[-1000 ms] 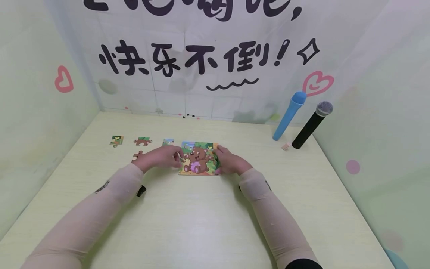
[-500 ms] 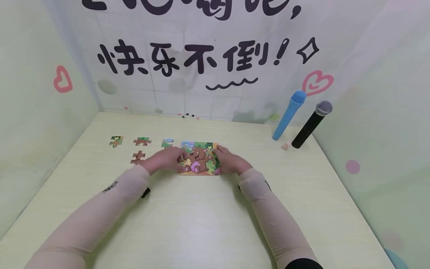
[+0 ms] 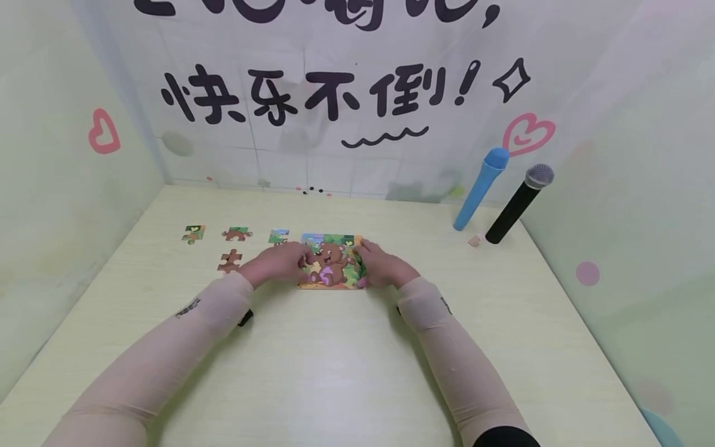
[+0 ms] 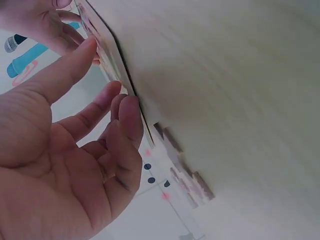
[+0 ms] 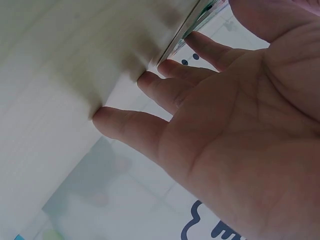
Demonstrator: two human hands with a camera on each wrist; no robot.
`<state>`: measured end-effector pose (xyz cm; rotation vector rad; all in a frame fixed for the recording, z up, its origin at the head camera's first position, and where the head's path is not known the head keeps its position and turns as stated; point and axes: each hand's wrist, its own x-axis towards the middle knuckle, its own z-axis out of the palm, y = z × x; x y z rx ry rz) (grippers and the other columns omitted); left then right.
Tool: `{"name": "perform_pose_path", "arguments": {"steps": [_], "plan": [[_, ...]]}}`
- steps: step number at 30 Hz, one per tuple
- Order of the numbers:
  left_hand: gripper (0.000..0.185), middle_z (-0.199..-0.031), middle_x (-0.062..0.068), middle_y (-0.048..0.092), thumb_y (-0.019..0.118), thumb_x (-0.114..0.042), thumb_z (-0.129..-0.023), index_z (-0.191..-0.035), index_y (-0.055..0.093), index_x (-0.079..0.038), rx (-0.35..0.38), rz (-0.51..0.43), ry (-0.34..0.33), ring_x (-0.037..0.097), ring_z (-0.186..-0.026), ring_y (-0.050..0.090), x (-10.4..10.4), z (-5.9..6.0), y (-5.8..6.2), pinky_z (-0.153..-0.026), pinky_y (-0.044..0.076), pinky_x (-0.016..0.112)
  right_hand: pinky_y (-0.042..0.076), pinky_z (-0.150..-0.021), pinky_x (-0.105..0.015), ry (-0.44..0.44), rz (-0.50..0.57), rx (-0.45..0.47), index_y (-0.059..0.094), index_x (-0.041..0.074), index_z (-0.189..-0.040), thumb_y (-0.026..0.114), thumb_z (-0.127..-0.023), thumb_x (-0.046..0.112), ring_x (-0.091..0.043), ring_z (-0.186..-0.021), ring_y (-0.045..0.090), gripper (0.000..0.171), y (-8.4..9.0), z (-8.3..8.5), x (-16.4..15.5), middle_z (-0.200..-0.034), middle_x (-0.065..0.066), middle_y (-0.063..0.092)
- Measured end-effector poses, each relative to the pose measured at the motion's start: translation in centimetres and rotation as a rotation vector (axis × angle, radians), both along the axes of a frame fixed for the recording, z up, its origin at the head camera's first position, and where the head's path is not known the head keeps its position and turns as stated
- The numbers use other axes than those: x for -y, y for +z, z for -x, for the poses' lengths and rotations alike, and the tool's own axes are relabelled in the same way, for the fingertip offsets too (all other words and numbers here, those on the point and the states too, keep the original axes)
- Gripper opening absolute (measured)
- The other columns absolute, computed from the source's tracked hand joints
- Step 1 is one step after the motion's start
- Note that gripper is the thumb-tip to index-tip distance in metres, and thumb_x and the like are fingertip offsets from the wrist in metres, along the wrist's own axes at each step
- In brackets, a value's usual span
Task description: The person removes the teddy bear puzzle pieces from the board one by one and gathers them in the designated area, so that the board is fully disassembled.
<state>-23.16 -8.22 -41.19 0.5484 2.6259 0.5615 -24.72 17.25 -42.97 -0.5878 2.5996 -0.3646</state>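
A bear jigsaw puzzle [image 3: 331,264] lies flat on the table, showing a brown bear amid greenery. At its left edge is my left hand [image 3: 282,261], thumb and index fingertip apart over the picture in the left wrist view; the other fingers curl beside the rim. No loose piece shows between them. My right hand [image 3: 382,265] rests at the right edge, its outstretched fingers [image 5: 132,127] touching the tabletop and the puzzle's border. Loose jigsaw pieces lie to the left: a green one [image 3: 193,234], a brown-and-green one [image 3: 237,234] and a brown one [image 3: 229,261].
Another loose jigsaw piece [image 3: 278,236] lies just left of the puzzle. A blue microphone [image 3: 480,192] and a black microphone [image 3: 516,208] stand at the back right, with a small pinkish object [image 3: 475,240] close by. A printed backdrop [image 3: 335,155] closes off the table's far side.
My left hand has shifted slightly right, further over the puzzle's left edge, uncovering the brown piece behind its wrist. My right hand stays at the right edge.
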Motion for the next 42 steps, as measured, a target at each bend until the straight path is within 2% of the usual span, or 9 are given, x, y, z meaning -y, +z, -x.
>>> {"name": "perform_pose_path", "arguments": {"steps": [8, 12, 19, 22, 24, 27, 31, 37, 42], "plan": [[0.026, -0.104, 0.007, 0.064, 0.067, -0.029, -0.100, -0.115, 0.062, -0.009, 0.034, -0.078, -0.002, 0.021, -0.084, 0.058, -1.0, 0.9, 0.2, -0.068, 0.050, 0.035, 0.022, -0.121, -0.049, -0.006, -0.006, 0.010, 0.026, 0.004, -0.158, 0.075, -0.093, 0.025, -0.035, -0.154, 0.009, 0.084, -0.2, 0.0, -0.1, -0.168, -0.019, 0.006], [0.024, -0.102, 0.006, 0.063, 0.067, -0.027, -0.100, -0.112, 0.061, -0.009, 0.062, -0.119, -0.004, 0.019, -0.085, 0.055, -2.2, 1.5, 0.0, -0.072, 0.048, 0.033, 0.021, -0.122, -0.047, 0.008, -0.013, 0.006, 0.021, 0.000, -0.159, 0.074, -0.094, 0.028, -0.034, -0.155, 0.008, 0.089, -0.1, -0.1, -0.1, -0.168, -0.020, 0.005], [0.020, -0.070, -0.001, 0.047, 0.069, -0.024, -0.097, -0.088, 0.058, -0.009, 0.070, -0.152, -0.039, 0.014, -0.064, 0.047, -4.5, 2.3, -0.5, -0.064, 0.041, 0.030, 0.023, -0.122, -0.046, 0.022, -0.024, -0.002, 0.017, -0.003, -0.159, 0.073, -0.094, 0.030, -0.033, -0.155, 0.010, 0.092, 0.3, -0.2, 0.1, -0.168, -0.021, 0.006], [0.025, -0.067, -0.002, 0.045, 0.067, -0.025, -0.098, -0.083, 0.054, -0.010, 0.052, -0.145, -0.049, 0.013, -0.060, 0.044, -5.1, 2.5, -0.7, -0.060, 0.038, 0.029, 0.023, -0.122, -0.046, 0.013, -0.019, 0.006, 0.017, -0.002, -0.159, 0.073, -0.094, 0.030, -0.032, -0.155, 0.009, 0.092, 0.3, -0.2, 0.1, -0.168, -0.020, 0.005], [0.025, -0.066, -0.002, 0.046, 0.066, -0.025, -0.099, -0.084, 0.054, -0.009, 0.039, -0.139, -0.061, 0.013, -0.059, 0.043, -5.4, 2.6, -0.7, -0.059, 0.037, 0.028, 0.024, -0.121, -0.047, 0.007, -0.013, 0.010, 0.017, -0.001, -0.160, 0.073, -0.094, 0.030, -0.032, -0.155, 0.009, 0.092, 0.3, -0.2, 0.0, -0.168, -0.019, 0.004], [0.019, -0.076, 0.000, 0.053, 0.067, -0.023, -0.098, -0.101, 0.060, -0.006, 0.015, -0.114, -0.064, 0.013, -0.064, 0.047, -5.9, 2.6, -0.6, -0.062, 0.039, 0.028, 0.025, -0.121, -0.047, 0.003, -0.009, 0.008, 0.016, -0.001, -0.160, 0.074, -0.094, 0.030, -0.032, -0.155, 0.009, 0.092, 0.3, -0.2, 0.0, -0.168, -0.019, 0.004], [0.027, -0.087, 0.003, 0.060, 0.070, -0.020, -0.094, -0.115, 0.062, -0.003, -0.003, -0.090, -0.056, 0.015, -0.073, 0.054, -6.4, 2.5, -0.6, -0.068, 0.045, 0.029, 0.024, -0.121, -0.048, 0.003, -0.007, 0.009, 0.017, -0.001, -0.160, 0.074, -0.095, 0.028, -0.033, -0.155, 0.009, 0.091, 0.3, -0.2, -0.1, -0.168, -0.020, 0.004], [0.021, -0.086, 0.005, 0.062, 0.071, -0.020, -0.094, -0.105, 0.061, -0.004, -0.027, -0.087, -0.059, 0.017, -0.073, 0.060, -6.9, 2.5, -0.7, -0.068, 0.048, 0.030, 0.026, -0.121, -0.048, 0.003, -0.002, 0.006, 0.019, -0.001, -0.159, 0.074, -0.094, 0.027, -0.033, -0.154, 0.011, 0.090, 0.5, -0.3, -0.1, -0.168, -0.020, 0.006], [0.021, -0.083, 0.006, 0.063, 0.071, -0.020, -0.094, -0.100, 0.058, -0.004, 0.004, -0.122, -0.040, 0.017, -0.069, 0.061, -6.8, 2.5, -0.7, -0.066, 0.049, 0.029, 0.027, -0.120, -0.049, 0.004, 0.012, 0.005, 0.020, -0.001, -0.158, 0.075, -0.093, 0.026, -0.034, -0.154, 0.012, 0.090, 0.7, -0.3, -0.1, -0.168, -0.021, 0.007]]}}
